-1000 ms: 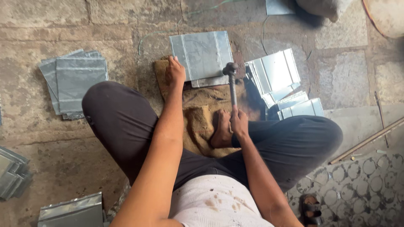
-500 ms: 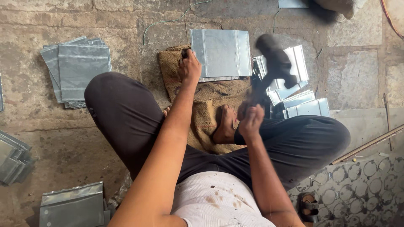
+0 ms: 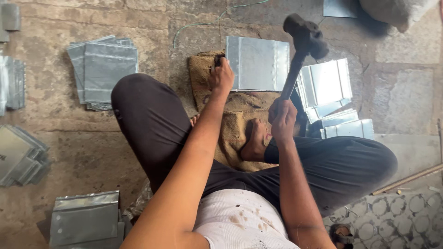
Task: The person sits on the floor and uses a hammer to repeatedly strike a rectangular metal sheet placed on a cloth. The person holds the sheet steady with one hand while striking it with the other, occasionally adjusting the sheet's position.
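A hammer (image 3: 304,34) with a dark head was held raised by the right hand (image 3: 282,115), whose grip was pressed tight around the lower handle, while the head stood high above the right edge of a flat metal sheet (image 3: 257,63). The sheet was lying on a piece of burlap sacking (image 3: 240,110) on the stone floor (image 3: 138,23), in front of the crossed legs. The left hand (image 3: 220,76) was laid at the left edge of the sheet, its grip closed on a small dark object (image 3: 218,59) that could not be identified. A risk was judged here: the left fingers were close to the sheet, so they could be struck or cut by the sharp edge if the sheet was shifted under a blow. The bare foot (image 3: 254,143) on the sacking could also be hit if the hammer was allowed to slip. One hammer and one sheet on the sacking were counted. Five heaps of similar sheets were seen: one at the upper left (image 3: 102,71), one at the right (image 3: 327,94), two at the far left (image 3: 18,154), one at the lower left (image 3: 85,220). The sheets in each heap could not be counted exactly.
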